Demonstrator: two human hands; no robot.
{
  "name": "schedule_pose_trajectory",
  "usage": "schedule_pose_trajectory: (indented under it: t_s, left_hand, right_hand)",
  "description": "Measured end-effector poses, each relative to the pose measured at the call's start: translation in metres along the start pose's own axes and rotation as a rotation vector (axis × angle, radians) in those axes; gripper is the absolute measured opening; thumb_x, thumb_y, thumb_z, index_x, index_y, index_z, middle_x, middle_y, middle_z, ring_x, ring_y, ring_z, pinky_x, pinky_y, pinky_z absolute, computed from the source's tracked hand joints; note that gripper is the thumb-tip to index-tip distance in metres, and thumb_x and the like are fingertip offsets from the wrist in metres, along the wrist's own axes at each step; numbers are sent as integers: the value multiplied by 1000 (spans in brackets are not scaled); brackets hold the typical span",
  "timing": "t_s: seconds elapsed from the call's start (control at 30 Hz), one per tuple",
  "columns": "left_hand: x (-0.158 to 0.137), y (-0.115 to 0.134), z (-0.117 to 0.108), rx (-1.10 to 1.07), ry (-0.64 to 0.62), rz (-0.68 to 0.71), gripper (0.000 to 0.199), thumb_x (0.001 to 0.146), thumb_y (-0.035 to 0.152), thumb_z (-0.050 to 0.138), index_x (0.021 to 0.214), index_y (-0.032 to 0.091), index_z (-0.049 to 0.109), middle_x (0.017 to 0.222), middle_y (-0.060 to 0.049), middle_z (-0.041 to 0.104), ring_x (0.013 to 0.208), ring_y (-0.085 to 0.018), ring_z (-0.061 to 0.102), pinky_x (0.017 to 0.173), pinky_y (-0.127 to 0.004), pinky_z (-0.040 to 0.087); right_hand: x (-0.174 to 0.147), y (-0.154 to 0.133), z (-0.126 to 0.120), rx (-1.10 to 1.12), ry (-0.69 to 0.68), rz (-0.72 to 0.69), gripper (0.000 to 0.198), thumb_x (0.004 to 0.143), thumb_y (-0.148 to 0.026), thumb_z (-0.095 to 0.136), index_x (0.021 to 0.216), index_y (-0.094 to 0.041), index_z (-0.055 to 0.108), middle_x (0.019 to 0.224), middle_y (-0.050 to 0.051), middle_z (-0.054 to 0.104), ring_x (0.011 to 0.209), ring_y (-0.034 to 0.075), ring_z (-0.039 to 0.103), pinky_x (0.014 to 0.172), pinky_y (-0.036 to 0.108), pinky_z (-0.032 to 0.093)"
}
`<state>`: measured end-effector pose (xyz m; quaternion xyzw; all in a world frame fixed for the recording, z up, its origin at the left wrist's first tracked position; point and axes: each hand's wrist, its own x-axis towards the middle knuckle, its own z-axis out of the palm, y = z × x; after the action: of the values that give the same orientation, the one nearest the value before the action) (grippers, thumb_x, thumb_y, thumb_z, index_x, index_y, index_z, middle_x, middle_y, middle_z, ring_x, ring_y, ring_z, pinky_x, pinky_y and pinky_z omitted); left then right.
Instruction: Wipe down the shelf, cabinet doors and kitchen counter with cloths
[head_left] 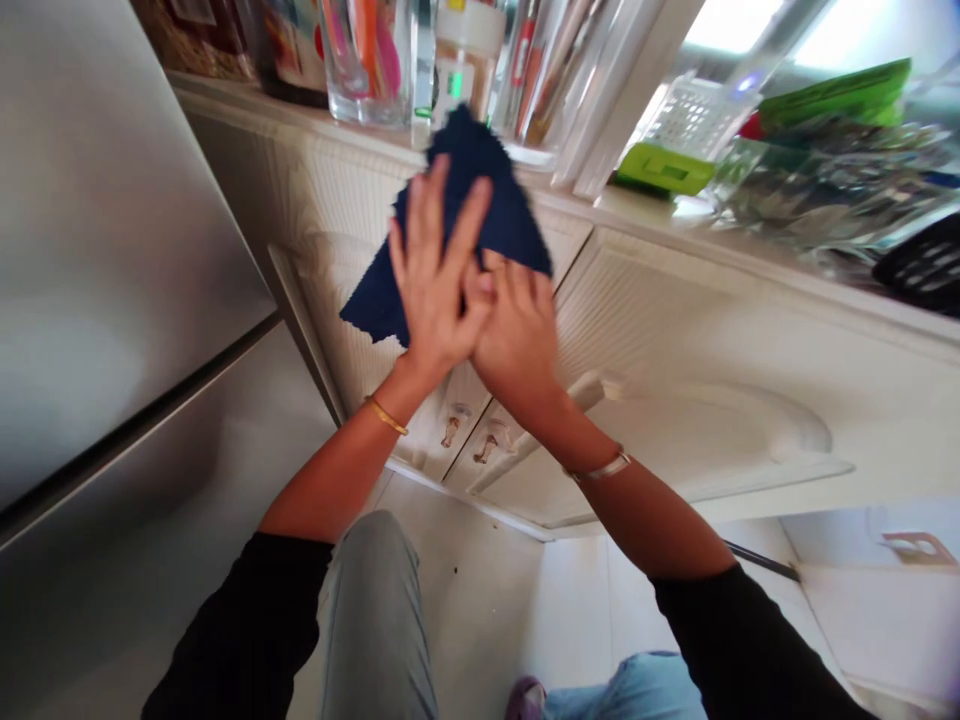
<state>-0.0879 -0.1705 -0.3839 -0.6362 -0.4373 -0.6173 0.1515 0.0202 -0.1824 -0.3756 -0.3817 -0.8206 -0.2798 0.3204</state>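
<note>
A dark blue cloth [495, 205] with zigzag-cut edges is spread out in front of the pale cabinet doors, just below the shelf edge. My left hand [431, 285] lies against the cloth with its fingers stretched out and apart. Beside it, my right hand [521, 325] has its fingers bent over the cloth's lower edge, and its thumb side meets my left thumb. Motion blurs the fingertips slightly. Part of the cloth is hidden behind both hands.
Above the cloth, a shelf edge [292, 115] carries a glass [369, 70] of colourful items and a lidded jar [463, 60]. To the right are a green-and-white basket [679, 140] and clear plastic packets [810, 190]. A steel fridge [112, 250] stands at left; two small cabinet knobs [491, 440] stick out below.
</note>
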Motion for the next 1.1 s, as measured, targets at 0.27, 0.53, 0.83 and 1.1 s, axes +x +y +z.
schedule_pose_trajectory:
  t_s: [0.27,0.53,0.83,1.1]
  left_hand:
    - [-127,-25,27,37,-213,120,59,105,50,17,144,30,57,170,-2,31,162,-24,16,132,-52,12]
    - [-268,-71,18,-65,-433,-68,58,105,49,18,129,22,64,161,-8,46,157,-28,32,129,-51,27]
    - [-172,-42,29,-188,-289,-28,62,103,55,17,144,28,55,171,-4,28,159,-27,24,132,-58,16]
    - [-191,-58,29,-49,-262,48,61,104,47,14,136,27,61,170,1,31,159,-21,26,134,-48,14]
  right_hand:
    - [-128,-25,47,33,-222,237,41,103,-13,38,135,-7,61,125,22,64,117,30,58,105,52,44]
    - [-216,-86,95,72,-342,293,40,105,-19,39,135,-8,64,127,24,66,123,29,59,108,51,46]
    - [-153,-50,63,110,-223,283,47,108,-21,28,138,-7,61,134,25,63,128,30,56,112,54,42]
    - [-164,-60,69,36,-208,240,40,107,-20,36,131,-9,65,124,22,67,117,30,59,108,53,45]
